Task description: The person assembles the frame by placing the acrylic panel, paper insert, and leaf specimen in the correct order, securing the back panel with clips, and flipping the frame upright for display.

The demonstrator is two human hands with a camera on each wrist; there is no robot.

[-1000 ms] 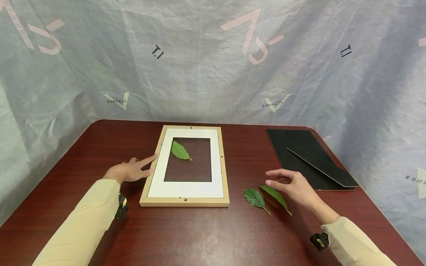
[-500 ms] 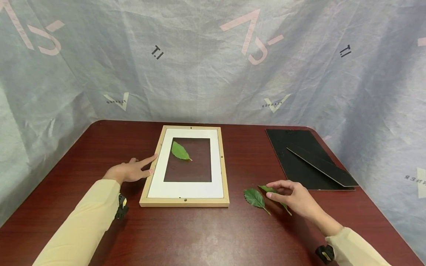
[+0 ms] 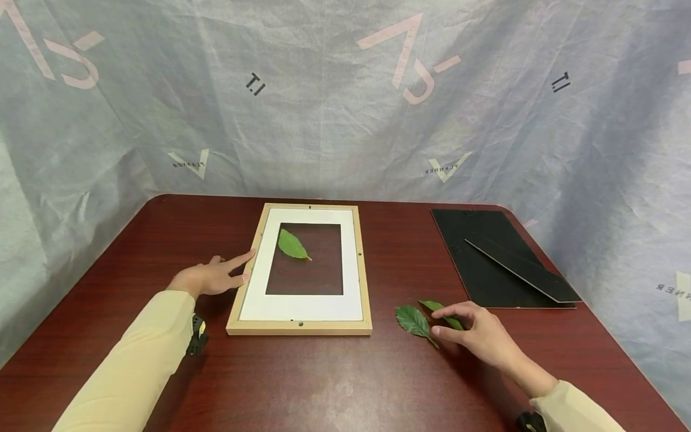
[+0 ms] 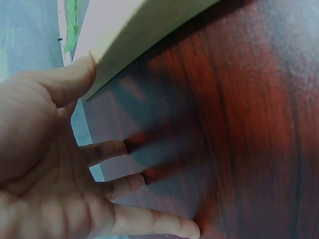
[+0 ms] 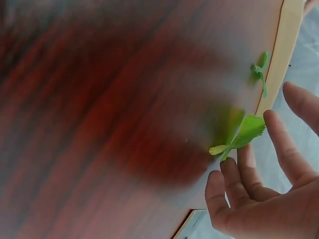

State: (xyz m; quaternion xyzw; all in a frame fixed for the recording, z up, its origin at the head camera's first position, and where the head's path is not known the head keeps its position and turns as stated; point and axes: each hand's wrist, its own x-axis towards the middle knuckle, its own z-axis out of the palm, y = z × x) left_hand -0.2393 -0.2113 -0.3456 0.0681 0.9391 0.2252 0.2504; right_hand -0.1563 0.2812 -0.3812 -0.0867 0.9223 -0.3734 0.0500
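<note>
A light wooden picture frame (image 3: 299,328) with a white mat (image 3: 302,309) lies on the table, one green leaf (image 3: 291,244) in the mat's window. My left hand (image 3: 207,278) touches the frame's left side with thumb and a finger; its other fingers reach down to the tabletop in the left wrist view. To the right of the frame lie a darker leaf (image 3: 412,321) and a brighter leaf (image 3: 430,305). My right hand (image 3: 483,336) is over the brighter leaf and partly hides it. Its thumb and forefinger are apart, fingertips close to the leaf (image 5: 250,128) in the right wrist view.
A black backing board (image 3: 464,228) lies at the table's right rear, with its stand flap (image 3: 523,270) raised at an angle. Grey printed cloth (image 3: 324,120) hangs behind the dark red table (image 3: 335,384).
My right hand has come down and toward me, lower over the brighter leaf, now covering its stem end. The left hand, frame and leaves have stayed where they were.
</note>
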